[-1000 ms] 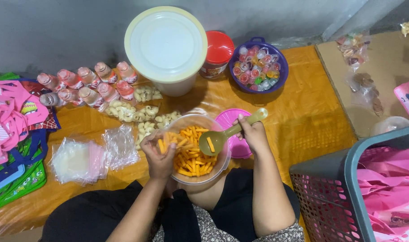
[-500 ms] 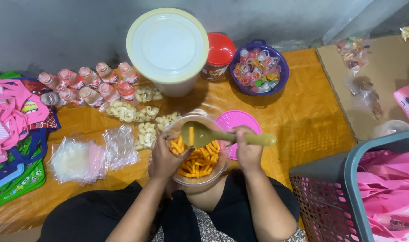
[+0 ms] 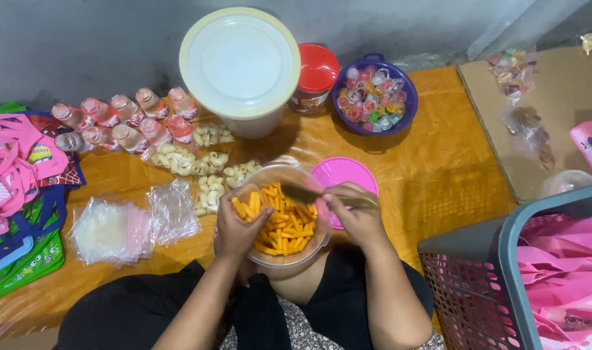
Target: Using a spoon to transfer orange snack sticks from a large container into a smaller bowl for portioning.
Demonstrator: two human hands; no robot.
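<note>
Flanking the snack bowl (image 3: pixel 273 253): pink lid (image 3: pixel 344 174), shell-snack bags (image 3: pixel 208 172).

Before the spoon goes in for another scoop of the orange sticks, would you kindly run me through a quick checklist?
1. Right hand has a grip on the green spoon: ok.
2. Left hand steadies the clear bowl at its near-left rim: ok.
3. Orange snack sticks left in the bowl: ok, plenty.
4. Spoon bowl loaded: cannot tell, it is seen edge-on.
5. Clear bags within reach on the left: ok.
6. A bag open in the left hand: cannot tell.
</note>
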